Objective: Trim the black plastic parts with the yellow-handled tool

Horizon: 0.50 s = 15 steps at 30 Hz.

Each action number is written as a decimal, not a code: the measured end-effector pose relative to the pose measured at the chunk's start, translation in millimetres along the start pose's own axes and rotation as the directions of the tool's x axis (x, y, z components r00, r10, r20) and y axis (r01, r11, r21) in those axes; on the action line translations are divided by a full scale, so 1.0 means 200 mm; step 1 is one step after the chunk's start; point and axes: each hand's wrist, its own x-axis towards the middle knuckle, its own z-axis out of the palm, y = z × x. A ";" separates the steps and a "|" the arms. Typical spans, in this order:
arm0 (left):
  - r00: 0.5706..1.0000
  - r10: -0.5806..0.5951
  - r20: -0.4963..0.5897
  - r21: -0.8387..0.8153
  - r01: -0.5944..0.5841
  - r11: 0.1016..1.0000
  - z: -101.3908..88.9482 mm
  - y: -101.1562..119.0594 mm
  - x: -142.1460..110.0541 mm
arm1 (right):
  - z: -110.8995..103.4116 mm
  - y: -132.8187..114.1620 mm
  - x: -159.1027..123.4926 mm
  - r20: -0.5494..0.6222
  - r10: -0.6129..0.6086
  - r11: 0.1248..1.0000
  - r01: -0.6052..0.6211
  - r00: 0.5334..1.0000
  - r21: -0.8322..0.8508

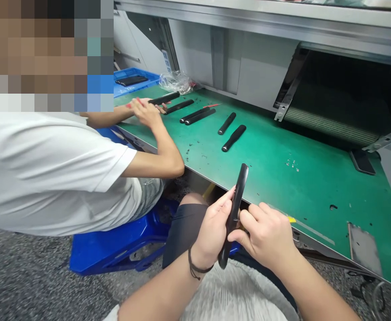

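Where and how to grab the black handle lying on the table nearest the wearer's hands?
Take the black handle across its slimmer part, just behind the shiny near end, probably from above and the right. It lies on the green table slanting away, long sides exposed, wider at the far end; another black handle lies close on its left.

Right fingers [251,219] — undersides hidden; upper shelf [265,20] — cut off above
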 end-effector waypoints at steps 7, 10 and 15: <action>1.000 0.011 -0.029 -0.032 -0.012 0.999 0.01 -0.03 0.02 | 0.03 -0.03 -0.06 -0.001 0.039 0.999 -0.039 0.999 0.027; 1.000 0.009 -0.024 -0.097 -0.012 0.995 0.01 -0.04 0.03 | 0.03 -0.05 -0.09 0.038 0.042 0.995 -0.045 0.998 0.085; 0.999 -0.013 -0.051 -0.158 0.005 0.987 0.02 0.00 0.07 | 0.02 -0.08 -0.11 0.098 0.015 0.993 -0.026 0.995 0.119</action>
